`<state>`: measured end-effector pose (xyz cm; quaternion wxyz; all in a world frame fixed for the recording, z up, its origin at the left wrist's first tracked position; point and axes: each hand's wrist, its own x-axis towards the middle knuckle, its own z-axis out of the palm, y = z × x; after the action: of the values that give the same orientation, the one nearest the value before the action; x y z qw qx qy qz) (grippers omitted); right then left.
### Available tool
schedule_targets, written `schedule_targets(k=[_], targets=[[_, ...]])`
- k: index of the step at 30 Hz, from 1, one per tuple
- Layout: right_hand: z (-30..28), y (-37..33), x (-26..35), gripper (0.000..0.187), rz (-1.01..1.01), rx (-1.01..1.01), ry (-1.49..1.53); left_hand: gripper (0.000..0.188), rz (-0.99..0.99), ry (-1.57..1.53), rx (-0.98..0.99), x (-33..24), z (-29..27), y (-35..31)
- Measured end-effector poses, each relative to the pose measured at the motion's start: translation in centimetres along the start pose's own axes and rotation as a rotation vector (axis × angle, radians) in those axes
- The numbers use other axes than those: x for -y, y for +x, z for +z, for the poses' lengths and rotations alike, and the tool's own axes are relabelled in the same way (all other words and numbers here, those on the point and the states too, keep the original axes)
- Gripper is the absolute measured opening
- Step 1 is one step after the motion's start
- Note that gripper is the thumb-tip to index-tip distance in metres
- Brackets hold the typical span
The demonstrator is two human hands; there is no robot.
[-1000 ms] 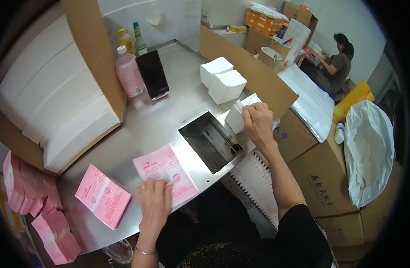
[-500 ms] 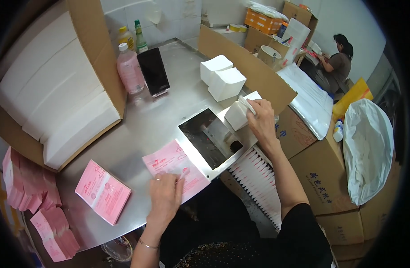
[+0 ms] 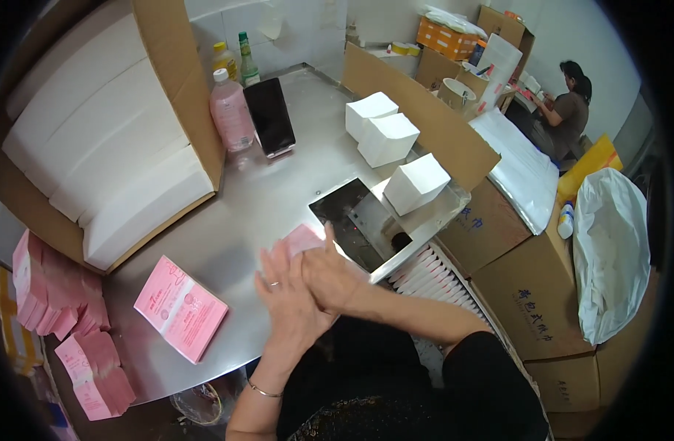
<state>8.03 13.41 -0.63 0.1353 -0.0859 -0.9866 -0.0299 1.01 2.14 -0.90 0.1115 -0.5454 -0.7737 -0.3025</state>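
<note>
My left hand (image 3: 287,298) lies over a pink printed paper sheet (image 3: 305,237) on the metal table, its fingers stretched and spread. My right hand (image 3: 335,279) crosses against it from the right. One of its fingers points up; the others overlap with the left hand and are partly blurred. Most of the sheet is covered by the hands, and I cannot see whether anything lies in it. Just right of them is a rectangular opening (image 3: 349,219) in the tabletop. A white stack of folded tissues (image 3: 416,184) stands beyond it, with two more white stacks (image 3: 388,140) behind.
A pink printed stack (image 3: 181,309) lies at left, near bundled pink packs (image 3: 94,375). A large carton (image 3: 179,88) holds white tissues. A phone (image 3: 271,117) leans by a pink bottle (image 3: 231,110). Cartons (image 3: 528,294) and a white bag (image 3: 612,250) stand right; a person (image 3: 568,110) sits behind.
My right hand has left the white stack at the right and come to my left hand over the pink sheet. The sheet is now mostly covered. The view has shifted slightly.
</note>
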Motion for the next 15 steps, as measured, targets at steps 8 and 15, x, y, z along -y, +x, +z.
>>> schedule_targets(k=[8, 15], targets=[[-6.1, -5.7, -10.8, 0.024, 0.443, -0.571, -0.245, 0.058, -0.025, 0.162, 0.205, 1.0, -2.0, -0.7], [-4.9, -6.5, -15.3, 0.013, 0.609, -0.478, -0.099, 0.059, 0.162, 0.198, 0.063, 0.5, -1.6, 0.3]])
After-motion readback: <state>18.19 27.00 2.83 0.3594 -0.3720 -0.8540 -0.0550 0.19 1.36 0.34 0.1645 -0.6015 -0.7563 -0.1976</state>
